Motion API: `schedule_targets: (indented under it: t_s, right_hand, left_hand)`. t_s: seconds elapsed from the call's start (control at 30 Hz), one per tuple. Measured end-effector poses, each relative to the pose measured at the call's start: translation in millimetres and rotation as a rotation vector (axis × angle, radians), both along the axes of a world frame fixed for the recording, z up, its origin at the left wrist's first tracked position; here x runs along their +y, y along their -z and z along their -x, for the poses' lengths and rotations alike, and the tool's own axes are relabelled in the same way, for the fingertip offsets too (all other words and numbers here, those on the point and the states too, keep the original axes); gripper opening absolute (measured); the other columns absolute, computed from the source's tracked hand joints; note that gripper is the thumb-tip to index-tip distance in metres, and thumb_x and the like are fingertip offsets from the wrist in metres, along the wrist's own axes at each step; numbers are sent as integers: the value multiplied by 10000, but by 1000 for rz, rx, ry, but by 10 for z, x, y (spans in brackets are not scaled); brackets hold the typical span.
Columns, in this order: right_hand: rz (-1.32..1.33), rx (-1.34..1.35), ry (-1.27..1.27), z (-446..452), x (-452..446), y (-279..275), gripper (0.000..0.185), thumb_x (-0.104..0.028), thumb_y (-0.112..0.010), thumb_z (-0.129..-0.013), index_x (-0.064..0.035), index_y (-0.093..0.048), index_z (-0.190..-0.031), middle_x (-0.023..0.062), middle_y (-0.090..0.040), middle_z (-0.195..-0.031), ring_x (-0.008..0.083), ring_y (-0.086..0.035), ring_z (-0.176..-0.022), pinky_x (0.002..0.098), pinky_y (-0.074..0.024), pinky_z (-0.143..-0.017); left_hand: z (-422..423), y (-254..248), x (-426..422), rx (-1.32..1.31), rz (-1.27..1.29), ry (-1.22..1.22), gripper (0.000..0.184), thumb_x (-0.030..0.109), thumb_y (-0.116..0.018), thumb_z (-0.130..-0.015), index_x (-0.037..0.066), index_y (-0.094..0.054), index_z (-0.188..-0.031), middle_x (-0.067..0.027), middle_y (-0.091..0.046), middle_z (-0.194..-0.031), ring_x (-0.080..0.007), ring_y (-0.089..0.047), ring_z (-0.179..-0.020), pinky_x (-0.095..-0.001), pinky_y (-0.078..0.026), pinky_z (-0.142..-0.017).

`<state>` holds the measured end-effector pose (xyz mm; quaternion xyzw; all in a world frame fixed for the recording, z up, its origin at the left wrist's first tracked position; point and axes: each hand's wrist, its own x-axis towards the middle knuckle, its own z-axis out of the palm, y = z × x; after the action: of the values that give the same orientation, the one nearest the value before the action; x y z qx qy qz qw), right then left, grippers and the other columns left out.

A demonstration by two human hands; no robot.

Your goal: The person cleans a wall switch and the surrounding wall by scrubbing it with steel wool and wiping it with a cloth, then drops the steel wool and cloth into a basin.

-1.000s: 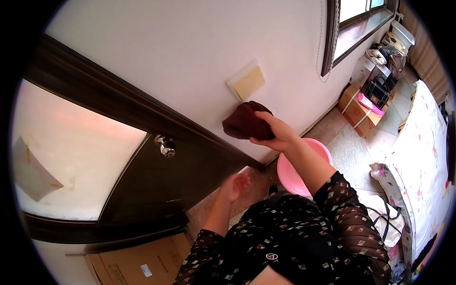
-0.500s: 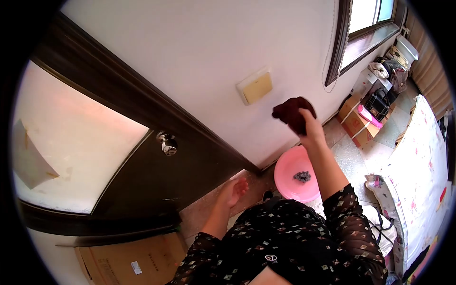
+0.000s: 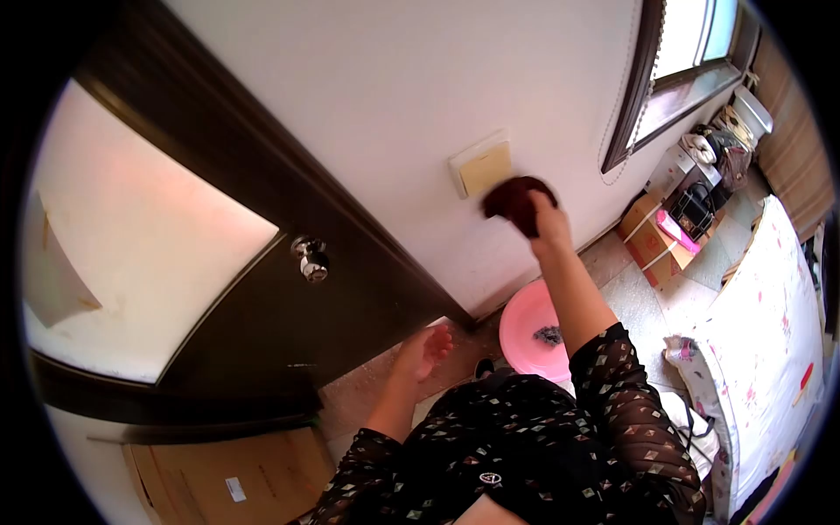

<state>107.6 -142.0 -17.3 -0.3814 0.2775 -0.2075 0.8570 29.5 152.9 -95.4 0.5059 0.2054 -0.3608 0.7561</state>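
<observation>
My right hand [image 3: 551, 229] is closed on a dark red cloth [image 3: 518, 203], slightly blurred, in front of the white wall. The cloth is just below and to the right of a light switch [image 3: 486, 168] with a yellowish plate; whether it touches the wall I cannot tell. Low beside the dark door, my left hand [image 3: 423, 352] holds nothing, its fingers loosely curled and apart. Under my right forearm stands a pink basin [image 3: 523, 325] on the floor, with a grey crumpled thing [image 3: 549, 335] inside.
A dark door [image 3: 289, 341] with a round metal knob [image 3: 311, 259] is on the left. At lower left lies a flat cardboard box [image 3: 219, 477]. A bed [image 3: 761, 332] stands on the right, with a carton [image 3: 652, 243] and bags beyond it. The window [image 3: 682, 83] is at upper right.
The cloth in my right hand swung right, away from the switch, then came back left towards it. The grey thing in the basin has come into view. The view has shifted slightly.
</observation>
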Motion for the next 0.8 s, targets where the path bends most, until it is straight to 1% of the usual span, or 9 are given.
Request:
schedule_targets:
  t_s: [0.03, 0.1, 0.17, 0.23, 0.3, 0.37, 0.53, 0.7, 0.8]
  right_hand:
    - [53, -14, 134, 101, -62, -177, 317, -115, -584, -782, 45, -540, -1051, 108, -600, -968, 183, -577, -863, 290, -471, -769]
    - [123, -202, 77, 311, -166, -412, 322, -120, -584, -782, 26, -537, -1065, 95, -593, -984, 174, -570, -876, 281, -467, -774]
    - [146, -162, 58, 429, -96, -589, 314, -116, -577, -789, 15, -534, -1071, 84, -596, -978, 173, -574, -865, 272, -460, -784]
    - [512, -273, 54, 634, 191, -796, 327, -75, -595, -771, 8, -519, -1079, 93, -563, -1017, 192, -549, -913, 282, -444, -807]
    - [1013, -393, 209, 589, 378, -750, 371, -38, -631, -734, -5, -507, -1083, 110, -503, -1045, 217, -509, -965, 296, -424, -829]
    - [1024, -465, 226, 553, 474, -849, 427, -50, -683, -680, -17, -517, -1072, 115, -457, -1020, 241, -494, -937, 319, -423, -811]
    - [1442, -190, 135, 352, 647, -886, 431, -101, -715, -612, -102, -586, -1023, 140, -463, -981, 317, -503, -872, 373, -462, -705]
    - [1425, 9, -26, 537, 613, -191, 435, -136, -720, -607, -79, -590, -1018, 148, -467, -971, 322, -511, -870, 377, -461, -710]
    - [1392, 81, -75, 632, 479, -149, 430, -141, -711, -615, -50, -588, -1017, 147, -466, -958, 312, -519, -850, 363, -456, -721]
  left_hand:
    - [8, 26, 45, 1, 1, 0, 259, 215, -463, -874, 17, -572, -1000, -103, -622, -856, -207, -594, -759, -292, -471, -653]
    - [69, 134, 86, 60, -19, -75, 247, 211, -460, -874, 24, -575, -988, -100, -618, -870, -210, -589, -777, -293, -471, -661]
    - [107, 172, 183, 65, -22, -57, 255, 211, -466, -875, 24, -570, -1013, -103, -617, -888, -219, -590, -787, -301, -470, -674]
    - [118, 195, 157, 73, -19, -43, 264, 212, -472, -876, 24, -565, -1037, -106, -615, -905, -228, -590, -797, -309, -469, -687]
    - [133, 188, 156, 76, -14, -31, 273, 220, -461, -881, 21, -567, -1036, -108, -615, -905, -226, -589, -794, -306, -468, -689]
    - [115, 168, 135, 71, -17, -28, 274, 219, -458, -882, 21, -567, -1036, -107, -615, -901, -224, -589, -789, -306, -468, -687]
    - [58, 161, 110, 36, -9, 1, 275, 216, -446, -884, 18, -569, -1030, -107, -618, -889, -220, -591, -775, -305, -465, -677]
    - [81, 189, 114, 29, 27, 10, 261, 219, -444, -882, 36, -576, -1016, -94, -624, -885, -208, -595, -777, -307, -460, -666]
    - [112, 284, 166, 73, -7, -1, 256, 224, -447, -881, 46, -581, -1008, -87, -624, -882, -203, -595, -782, -308, -459, -668]
